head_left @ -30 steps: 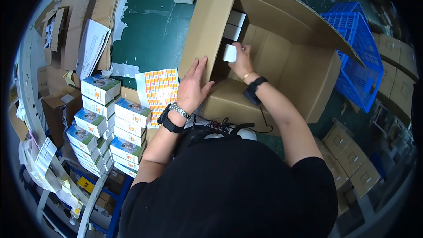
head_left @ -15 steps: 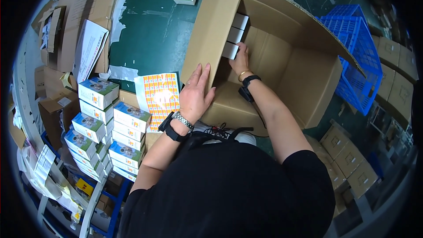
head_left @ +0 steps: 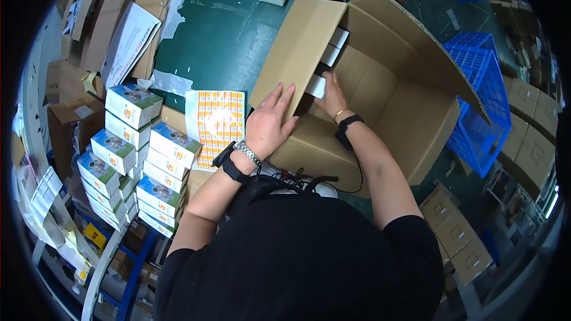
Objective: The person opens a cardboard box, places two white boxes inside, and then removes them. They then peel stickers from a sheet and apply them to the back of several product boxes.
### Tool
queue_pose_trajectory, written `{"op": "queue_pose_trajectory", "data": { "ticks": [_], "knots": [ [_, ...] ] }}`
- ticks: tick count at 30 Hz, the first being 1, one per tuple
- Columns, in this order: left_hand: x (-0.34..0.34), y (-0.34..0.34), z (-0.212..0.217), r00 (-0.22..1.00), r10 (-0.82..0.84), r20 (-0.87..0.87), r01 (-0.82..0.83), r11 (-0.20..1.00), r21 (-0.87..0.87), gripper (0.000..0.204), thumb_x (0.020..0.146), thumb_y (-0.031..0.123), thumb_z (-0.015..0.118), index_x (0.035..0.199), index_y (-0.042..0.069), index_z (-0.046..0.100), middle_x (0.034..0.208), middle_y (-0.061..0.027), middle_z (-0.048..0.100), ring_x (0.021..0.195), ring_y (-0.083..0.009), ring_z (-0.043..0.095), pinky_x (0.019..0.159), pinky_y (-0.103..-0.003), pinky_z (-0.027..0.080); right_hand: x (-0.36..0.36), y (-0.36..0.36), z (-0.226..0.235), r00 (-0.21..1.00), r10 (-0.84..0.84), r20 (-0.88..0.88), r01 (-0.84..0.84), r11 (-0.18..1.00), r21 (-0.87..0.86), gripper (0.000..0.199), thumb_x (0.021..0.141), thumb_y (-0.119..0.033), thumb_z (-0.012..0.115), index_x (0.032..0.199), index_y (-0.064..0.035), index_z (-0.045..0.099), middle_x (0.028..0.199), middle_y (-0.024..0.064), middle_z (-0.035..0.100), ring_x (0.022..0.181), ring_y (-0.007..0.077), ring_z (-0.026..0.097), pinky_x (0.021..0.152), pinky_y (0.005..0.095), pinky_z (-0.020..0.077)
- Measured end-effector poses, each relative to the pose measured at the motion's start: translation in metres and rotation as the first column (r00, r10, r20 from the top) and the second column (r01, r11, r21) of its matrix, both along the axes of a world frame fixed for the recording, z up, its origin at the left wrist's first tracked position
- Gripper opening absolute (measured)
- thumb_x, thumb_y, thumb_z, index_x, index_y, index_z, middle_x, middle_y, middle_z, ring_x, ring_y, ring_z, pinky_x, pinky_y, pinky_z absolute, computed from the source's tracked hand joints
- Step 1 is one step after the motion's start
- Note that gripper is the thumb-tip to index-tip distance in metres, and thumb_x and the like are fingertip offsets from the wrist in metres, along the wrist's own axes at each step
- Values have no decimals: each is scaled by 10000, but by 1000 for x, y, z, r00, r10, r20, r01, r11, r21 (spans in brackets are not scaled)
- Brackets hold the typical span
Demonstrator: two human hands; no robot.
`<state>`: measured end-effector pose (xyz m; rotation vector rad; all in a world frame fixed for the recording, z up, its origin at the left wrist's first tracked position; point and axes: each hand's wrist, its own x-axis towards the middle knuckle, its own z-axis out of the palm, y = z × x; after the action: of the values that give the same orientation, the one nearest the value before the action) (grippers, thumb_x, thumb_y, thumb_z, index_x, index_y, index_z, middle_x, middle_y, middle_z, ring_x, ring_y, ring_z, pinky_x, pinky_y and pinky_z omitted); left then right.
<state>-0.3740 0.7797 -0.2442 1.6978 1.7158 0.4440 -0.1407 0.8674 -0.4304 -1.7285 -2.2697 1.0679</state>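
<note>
Hidden: the right hand (head_left: 331, 96) reaches inside the cardboard carton (head_left: 380, 95); its fingers sit behind a small white box (head_left: 315, 85), so the grip cannot be told.
Left hand (head_left: 270, 122): flat and open on the carton's near flap, holding nothing.
Change: the white box has gone deeper toward the left wall, just below two stacked white boxes (head_left: 333, 46).
Room: the carton floor right of the boxes lies bare; a blue crate (head_left: 479, 101) stands beside its right wall.

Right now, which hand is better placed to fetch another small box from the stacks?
Left: the left hand rests on the brown cardboard carton's flap, beside the stacked white-and-blue boxes.
</note>
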Motion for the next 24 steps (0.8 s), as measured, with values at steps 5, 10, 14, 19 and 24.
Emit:
{"op": "queue_pose_trajectory", "data": {
  "ticks": [5,10,14,19,24],
  "knots": [
    [-16,-5,-11,1000,29,-2,-29,999,30,814,897,329,834,1595,113,476,1576,-228,526,1336,-413,611,1093,-442,533,49,4,115,915,-200,-352,165,978,-127,874,709,-97,936,1457,-80,484,1404,134,514,1314,286,603,973,374,607],
    [-22,5,13,988,48,146,-63,993,104,865,866,304,872,1600,95,464,1624,-198,487,1435,-411,532,1149,-474,485,112,-9,259,772,-328,-544,211,940,-268,796,755,-71,920,1439,-103,513,1516,116,463,1382,255,550,1078,385,574],
    [-8,24,65,981,29,193,-100,924,368,837,856,304,880,1559,67,493,1616,-209,478,1468,-429,479,1159,-502,465,104,-8,300,710,-106,-696,29,992,-121,759,779,-5,885,1433,-112,515,1543,137,445,1424,266,514,1123,401,545],
    [-39,25,81,962,-223,156,138,894,426,823,836,238,896,1532,56,496,1597,-191,491,1475,-434,468,1157,-510,462,51,-2,296,576,136,-806,-205,979,19,708,816,118,795,1423,-115,515,1566,158,430,1453,270,486,1142,405,529],
    [-62,-2,67,983,-34,180,-59,872,487,771,855,187,865,1521,69,494,1552,-197,525,1438,-436,508,1142,-499,478,-1,5,291,589,364,-721,-287,929,234,739,848,174,735,1478,-123,487,1608,179,411,1391,284,556,1119,400,537]
  ]
}}
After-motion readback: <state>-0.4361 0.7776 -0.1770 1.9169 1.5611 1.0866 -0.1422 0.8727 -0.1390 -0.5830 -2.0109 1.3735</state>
